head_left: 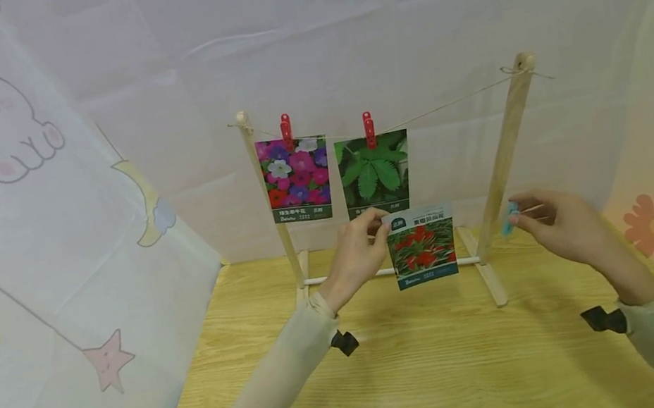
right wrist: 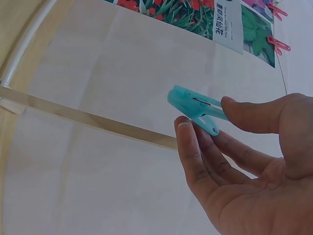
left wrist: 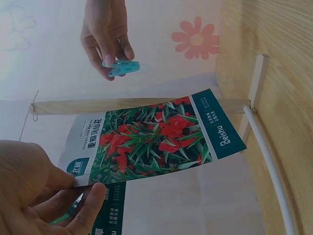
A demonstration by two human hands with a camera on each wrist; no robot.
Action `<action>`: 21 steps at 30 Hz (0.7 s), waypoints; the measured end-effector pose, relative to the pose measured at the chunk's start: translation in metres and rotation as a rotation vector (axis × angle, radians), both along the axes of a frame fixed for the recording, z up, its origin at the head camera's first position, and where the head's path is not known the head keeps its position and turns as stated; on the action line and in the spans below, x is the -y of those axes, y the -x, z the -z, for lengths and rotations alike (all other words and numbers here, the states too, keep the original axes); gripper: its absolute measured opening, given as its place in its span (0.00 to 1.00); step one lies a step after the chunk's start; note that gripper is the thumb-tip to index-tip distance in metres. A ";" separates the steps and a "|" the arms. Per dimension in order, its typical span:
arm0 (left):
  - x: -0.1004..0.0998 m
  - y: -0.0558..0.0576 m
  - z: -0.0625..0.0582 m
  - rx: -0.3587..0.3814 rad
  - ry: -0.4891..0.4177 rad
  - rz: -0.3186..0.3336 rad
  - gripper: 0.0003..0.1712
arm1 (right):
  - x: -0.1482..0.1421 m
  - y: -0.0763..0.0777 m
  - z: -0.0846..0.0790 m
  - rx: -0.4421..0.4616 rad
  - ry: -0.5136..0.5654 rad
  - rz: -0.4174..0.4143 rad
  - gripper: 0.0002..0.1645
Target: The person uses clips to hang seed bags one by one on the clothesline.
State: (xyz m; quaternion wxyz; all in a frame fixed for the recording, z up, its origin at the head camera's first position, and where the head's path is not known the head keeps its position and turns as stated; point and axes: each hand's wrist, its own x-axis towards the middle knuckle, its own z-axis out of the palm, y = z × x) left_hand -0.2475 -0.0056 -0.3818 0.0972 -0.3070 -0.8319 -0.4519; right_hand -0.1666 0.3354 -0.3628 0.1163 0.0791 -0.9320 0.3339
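My left hand [head_left: 360, 252] pinches the top left corner of a seed packet [head_left: 423, 249] with red flowers, held in front of the wooden stand. The same packet [left wrist: 151, 139] stretches across the left wrist view. To its right, my right hand [head_left: 568, 226] pinches a light blue clothespin [right wrist: 195, 105] between thumb and fingers, apart from packet and string. On the string [head_left: 452, 103] hang a packet of pink and purple flowers [head_left: 297, 180] and a green-leaf packet [head_left: 375, 171], each under a red clothespin [head_left: 369, 129]. The held packet and left hand overlap the leaf packet's lower edge.
The string runs between a left post [head_left: 284, 239] and a right post [head_left: 504, 147], joined low down by a white rod [head_left: 467, 260]. The stand rests on a wooden table [head_left: 430, 366]. Printed cloth [head_left: 153, 81] surrounds the table at the back and sides.
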 end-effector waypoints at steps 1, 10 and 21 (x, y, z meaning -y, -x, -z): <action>-0.001 0.001 -0.002 -0.012 0.000 0.005 0.11 | 0.000 0.000 -0.002 0.006 -0.004 0.006 0.29; -0.007 0.006 -0.021 -0.052 -0.017 0.036 0.11 | 0.000 0.004 -0.026 -0.025 -0.028 0.022 0.28; -0.019 0.012 -0.045 -0.113 -0.012 0.048 0.12 | 0.002 0.013 -0.064 -0.027 -0.035 0.041 0.31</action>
